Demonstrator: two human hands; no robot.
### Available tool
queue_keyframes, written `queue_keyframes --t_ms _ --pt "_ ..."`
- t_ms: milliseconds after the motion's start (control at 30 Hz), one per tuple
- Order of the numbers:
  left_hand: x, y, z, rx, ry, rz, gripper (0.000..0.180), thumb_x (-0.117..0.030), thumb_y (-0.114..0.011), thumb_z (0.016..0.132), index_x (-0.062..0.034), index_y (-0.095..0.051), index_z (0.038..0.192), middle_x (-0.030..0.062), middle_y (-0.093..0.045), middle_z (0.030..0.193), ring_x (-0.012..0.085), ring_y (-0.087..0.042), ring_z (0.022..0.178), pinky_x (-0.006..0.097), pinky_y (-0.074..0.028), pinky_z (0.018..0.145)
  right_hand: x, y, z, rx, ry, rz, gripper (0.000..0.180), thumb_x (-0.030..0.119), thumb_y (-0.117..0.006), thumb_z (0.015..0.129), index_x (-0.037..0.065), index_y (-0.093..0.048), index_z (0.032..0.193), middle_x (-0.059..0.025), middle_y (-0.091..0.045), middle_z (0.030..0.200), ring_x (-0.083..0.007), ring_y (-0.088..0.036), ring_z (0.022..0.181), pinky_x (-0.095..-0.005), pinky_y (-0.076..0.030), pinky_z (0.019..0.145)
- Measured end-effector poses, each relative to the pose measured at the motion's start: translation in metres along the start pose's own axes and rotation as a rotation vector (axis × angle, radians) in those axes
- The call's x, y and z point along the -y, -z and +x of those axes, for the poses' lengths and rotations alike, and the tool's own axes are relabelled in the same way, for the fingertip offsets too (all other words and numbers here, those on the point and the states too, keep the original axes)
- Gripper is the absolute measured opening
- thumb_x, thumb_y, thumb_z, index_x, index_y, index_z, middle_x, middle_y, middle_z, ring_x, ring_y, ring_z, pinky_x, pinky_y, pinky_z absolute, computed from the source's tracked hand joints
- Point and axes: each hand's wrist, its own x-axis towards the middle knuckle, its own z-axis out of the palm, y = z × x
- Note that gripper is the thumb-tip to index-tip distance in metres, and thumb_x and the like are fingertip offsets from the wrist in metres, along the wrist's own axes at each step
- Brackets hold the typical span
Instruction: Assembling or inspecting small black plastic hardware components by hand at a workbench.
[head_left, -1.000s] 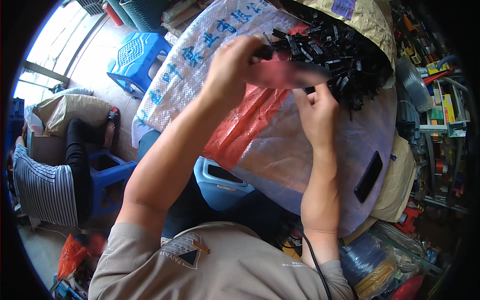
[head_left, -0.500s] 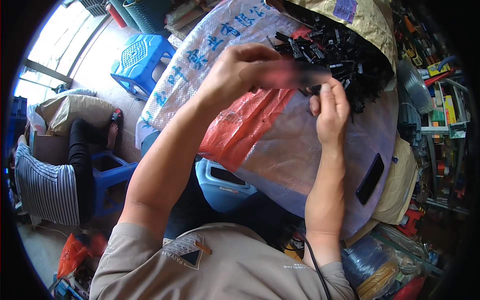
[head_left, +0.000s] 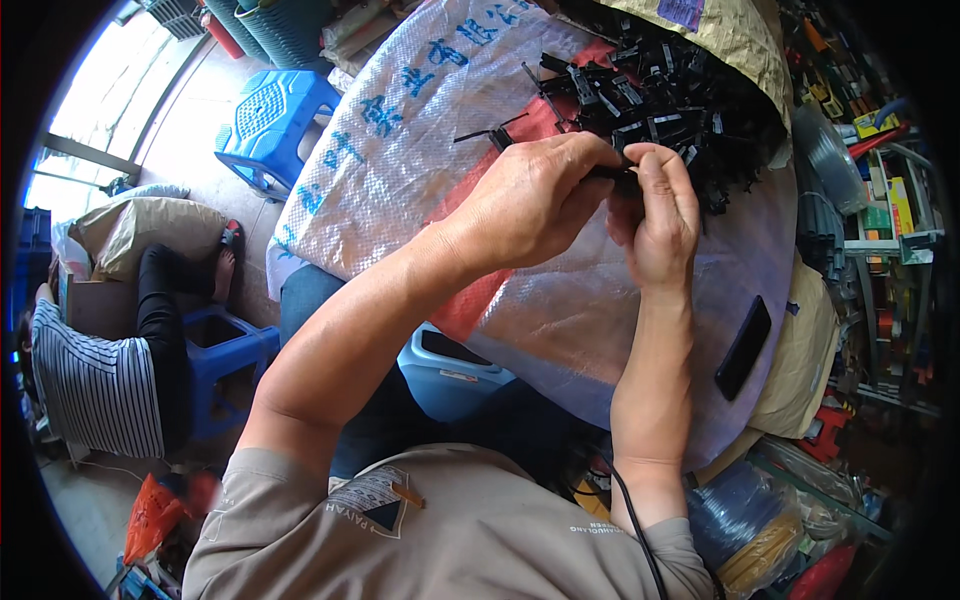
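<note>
Both hands meet over the woven white sack (head_left: 420, 150) covering the table. The left hand (head_left: 535, 195) curls closed, fingers wrapped around a small black plastic part (head_left: 612, 172) that pokes out just beside its knuckles. The right hand (head_left: 660, 215) pinches the same part, thumb and fingertips pressed tight on its end. Just beyond them, at the far side, lies the heap of black plastic parts (head_left: 670, 95). A black phone (head_left: 742, 348) rests to the right, nearer the table edge. Far left, a person in a striped top (head_left: 95, 375) sits by a blue stool (head_left: 215, 365).
</note>
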Motion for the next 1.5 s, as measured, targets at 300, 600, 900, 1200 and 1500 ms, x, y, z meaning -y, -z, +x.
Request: queue_keyframes --t_ms 300,600,900,1200,1500 --pt "-0.004 0.0 0.0 -0.031 0.18 -0.109 0.009 -0.004 -0.061 0.087 0.0001 -0.059 0.095 0.014 -0.063 0.08 0.0221 -0.064 0.071 0.032 -0.05 0.065 -0.012 0.002 0.002 0.091 0.168 -0.002 0.012 0.009 -0.059 0.093 -0.001 -0.061 0.098 -0.0018 -0.061 0.078 -0.0074 -0.056 0.067 -0.0204 -0.045 0.063" --pt "0.0 -0.008 -0.004 -0.117 0.161 -0.068 0.006 -0.002 -0.06 0.086 0.0003 -0.056 0.09 0.0121 -0.06 0.076 0.015 -0.059 0.068 0.03 -0.049 0.063 -0.02 0.005 0.003 0.162 0.127 0.127 0.016 0.003 -0.056 0.088 -0.001 -0.063 0.101 -0.0033 -0.061 0.081 -0.0079 -0.056 0.071 -0.0217 -0.045 0.067" --pt "-0.014 0.014 0.002 -0.005 0.795 -0.734 0.025 -0.023 -0.058 0.095 0.0002 -0.061 0.105 0.0007 -0.059 0.079 0.0056 -0.054 0.072 0.021 -0.045 0.064 -0.004 0.007 -0.002 0.184 0.053 0.013 0.014 0.009 -0.061 0.091 -0.001 -0.063 0.101 -0.0021 -0.062 0.079 -0.0068 -0.052 0.066 -0.0199 -0.042 0.062" --pt "-0.006 0.019 -0.006 0.172 0.358 -0.09 0.03 -0.018 -0.063 0.082 0.0035 -0.062 0.103 0.0213 -0.065 0.081 0.0333 -0.066 0.076 0.038 -0.051 0.07 0.004 0.014 -0.005 0.338 -0.068 -0.131 0.009 0.007 -0.061 0.091 0.0 -0.064 0.095 0.0009 -0.06 0.072 -0.0044 -0.051 0.058 -0.0184 -0.04 0.053" --pt "-0.002 0.023 -0.008 0.122 0.355 -0.182 0.029 -0.02 -0.06 0.085 0.0019 -0.062 0.103 0.0158 -0.066 0.075 0.0297 -0.065 0.068 0.037 -0.051 0.062 -0.004 0.005 -0.005 0.335 -0.064 -0.01 0.013 0.008 -0.061 0.09 -0.001 -0.063 0.1 -0.0003 -0.061 0.076 -0.0044 -0.053 0.063 -0.0187 -0.042 0.058"
